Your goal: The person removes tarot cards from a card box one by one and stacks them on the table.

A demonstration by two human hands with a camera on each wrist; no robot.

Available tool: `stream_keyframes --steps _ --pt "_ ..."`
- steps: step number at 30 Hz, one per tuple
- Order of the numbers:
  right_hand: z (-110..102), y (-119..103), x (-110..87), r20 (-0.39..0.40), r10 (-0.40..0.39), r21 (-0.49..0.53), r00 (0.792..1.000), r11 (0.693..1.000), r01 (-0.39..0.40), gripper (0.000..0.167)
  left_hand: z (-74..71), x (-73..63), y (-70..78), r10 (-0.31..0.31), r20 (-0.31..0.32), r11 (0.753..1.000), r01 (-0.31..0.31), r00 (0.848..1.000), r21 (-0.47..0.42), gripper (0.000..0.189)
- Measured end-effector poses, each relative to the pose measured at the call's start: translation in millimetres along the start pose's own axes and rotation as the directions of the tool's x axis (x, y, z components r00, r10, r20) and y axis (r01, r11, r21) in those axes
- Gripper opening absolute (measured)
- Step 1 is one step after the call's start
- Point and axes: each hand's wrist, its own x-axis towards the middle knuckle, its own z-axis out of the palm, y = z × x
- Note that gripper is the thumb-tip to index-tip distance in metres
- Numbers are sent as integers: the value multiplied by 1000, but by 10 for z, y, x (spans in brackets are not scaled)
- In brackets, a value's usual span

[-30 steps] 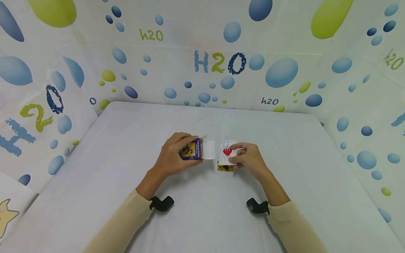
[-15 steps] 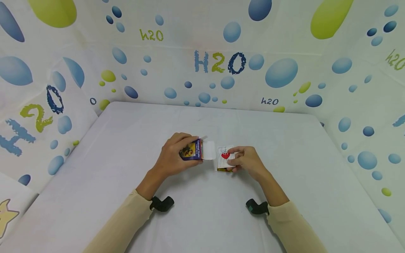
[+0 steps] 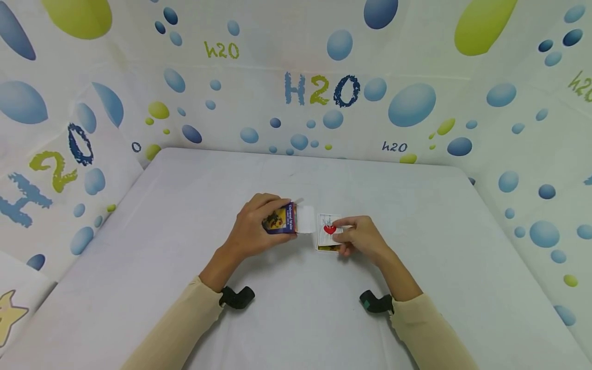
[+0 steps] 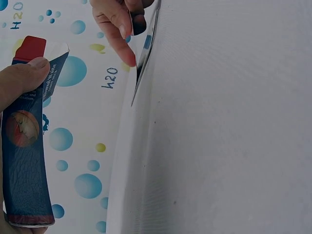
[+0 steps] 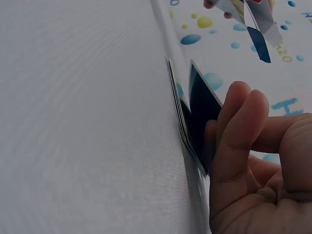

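My left hand [image 3: 247, 228] grips a purple-blue "Universal Waite" card box [image 3: 279, 218] by its sides, thumb near, fingers far. The box's white flap [image 3: 305, 220] stands open on the right. My right hand [image 3: 363, 237] pinches the right edge of a tarot card [image 3: 326, 237] with a red heart. Below that card lies a small pile of cards [image 3: 328, 248], mostly covered by it. In the right wrist view the held card [image 5: 201, 105] is tilted, its dark back toward the thin pile [image 5: 176, 109]. The left wrist view shows the box's narrow side [image 4: 27, 165].
A white cloth covers the table [image 3: 296, 308]. Behind and at the sides rises a white backdrop [image 3: 259, 92] with blue and green drops and "H2O" lettering. Each wrist carries a black camera, the left one [image 3: 237, 298] and the right one [image 3: 375, 302].
The right hand has brought the heart card down and slightly left, so it covers more of the pile. In the last half second it barely moves. The left hand and box stay put.
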Motion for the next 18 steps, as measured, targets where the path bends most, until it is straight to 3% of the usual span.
stream_keyframes --steps 10,18 --pt "9 13 0 -15 41 -78 999 996 -42 42 -7 -1 18 -19 6 1000 19 1000 4 73" --pt "58 35 13 -90 39 -241 995 969 -60 41 7 -5 10 -11 3 1000 11 1000 -4 73"
